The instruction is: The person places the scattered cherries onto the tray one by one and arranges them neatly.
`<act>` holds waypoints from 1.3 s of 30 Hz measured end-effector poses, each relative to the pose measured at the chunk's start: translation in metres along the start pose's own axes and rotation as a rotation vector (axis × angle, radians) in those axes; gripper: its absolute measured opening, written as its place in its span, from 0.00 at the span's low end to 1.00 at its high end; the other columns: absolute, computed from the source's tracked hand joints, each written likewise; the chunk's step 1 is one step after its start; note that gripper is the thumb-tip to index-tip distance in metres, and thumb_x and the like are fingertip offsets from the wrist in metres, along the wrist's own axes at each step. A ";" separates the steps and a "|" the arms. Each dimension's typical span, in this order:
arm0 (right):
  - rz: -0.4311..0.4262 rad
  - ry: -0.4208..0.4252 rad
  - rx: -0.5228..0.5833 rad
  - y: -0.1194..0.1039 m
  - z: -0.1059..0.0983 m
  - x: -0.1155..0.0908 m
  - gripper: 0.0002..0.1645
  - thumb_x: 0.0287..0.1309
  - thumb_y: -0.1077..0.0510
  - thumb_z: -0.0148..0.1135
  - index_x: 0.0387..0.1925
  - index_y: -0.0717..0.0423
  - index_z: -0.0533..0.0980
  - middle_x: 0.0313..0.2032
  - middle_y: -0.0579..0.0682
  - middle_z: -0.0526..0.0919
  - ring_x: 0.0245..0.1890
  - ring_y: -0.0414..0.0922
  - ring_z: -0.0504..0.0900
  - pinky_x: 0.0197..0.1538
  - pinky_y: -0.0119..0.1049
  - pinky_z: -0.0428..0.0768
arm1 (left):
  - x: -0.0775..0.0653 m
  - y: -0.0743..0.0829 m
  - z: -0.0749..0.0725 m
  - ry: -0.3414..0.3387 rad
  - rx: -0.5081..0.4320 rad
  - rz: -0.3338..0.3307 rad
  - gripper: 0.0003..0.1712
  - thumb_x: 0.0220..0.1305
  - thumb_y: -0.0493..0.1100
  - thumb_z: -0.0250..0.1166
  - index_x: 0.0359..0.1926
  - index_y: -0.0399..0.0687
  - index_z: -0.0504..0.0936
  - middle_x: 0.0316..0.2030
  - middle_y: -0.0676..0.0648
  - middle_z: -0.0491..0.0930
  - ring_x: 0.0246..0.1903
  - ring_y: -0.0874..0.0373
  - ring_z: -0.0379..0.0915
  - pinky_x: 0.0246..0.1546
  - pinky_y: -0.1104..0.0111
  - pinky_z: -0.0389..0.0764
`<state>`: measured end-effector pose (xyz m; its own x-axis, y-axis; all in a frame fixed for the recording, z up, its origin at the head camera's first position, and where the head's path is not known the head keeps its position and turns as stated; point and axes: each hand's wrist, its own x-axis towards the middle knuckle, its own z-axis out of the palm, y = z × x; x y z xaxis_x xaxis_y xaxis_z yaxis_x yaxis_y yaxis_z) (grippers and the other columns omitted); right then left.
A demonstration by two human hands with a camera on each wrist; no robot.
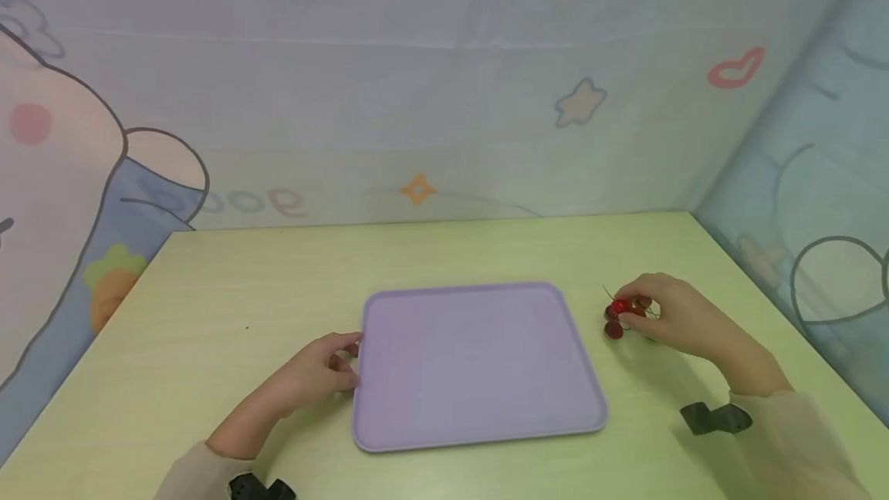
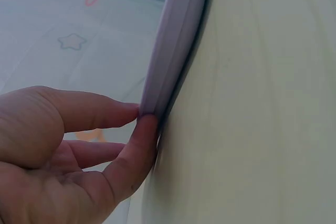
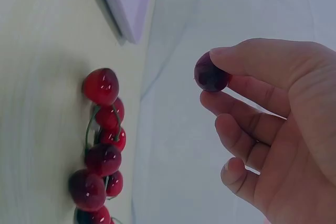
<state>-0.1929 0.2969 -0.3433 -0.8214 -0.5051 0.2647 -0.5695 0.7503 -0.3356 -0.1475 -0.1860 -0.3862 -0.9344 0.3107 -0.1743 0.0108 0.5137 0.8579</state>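
Observation:
A pale purple tray (image 1: 479, 365) lies flat at the middle of the table. My left hand (image 1: 321, 369) is at its left side, and in the left wrist view the thumb and a finger hold the tray's rim (image 2: 173, 40). To the right of the tray, my right hand (image 1: 670, 313) is over a small group of cherries (image 1: 613, 329). Between thumb and fingertips it pinches one dark red cherry (image 3: 211, 72), raised off the table in the right wrist view. Several other cherries (image 3: 102, 158), some with green stems, lie bunched beside it; the hand partly hides them in the head view.
The light wooden table (image 1: 292, 276) ends at the back against a printed cloth (image 1: 444, 99). Another cloth (image 1: 819, 176) rises along its right side. A tiny dark speck (image 1: 246, 327) lies left of the tray.

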 end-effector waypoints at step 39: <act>-0.051 -0.038 0.282 -0.071 0.054 0.104 0.12 0.55 0.58 0.69 0.43 0.51 0.82 0.38 0.42 0.83 0.40 0.45 0.76 0.43 0.42 0.74 | 0.010 0.000 0.005 -0.026 -0.071 0.032 0.37 0.55 0.29 0.65 0.65 0.23 0.62 0.50 0.35 0.72 0.35 0.57 0.71 0.30 0.71 0.72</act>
<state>-0.2397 0.1680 -0.3409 -0.7891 -0.5586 0.2554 -0.5913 0.5781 -0.5624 -0.1550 -0.1793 -0.3904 -0.9244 0.3473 -0.1580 0.0144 0.4456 0.8951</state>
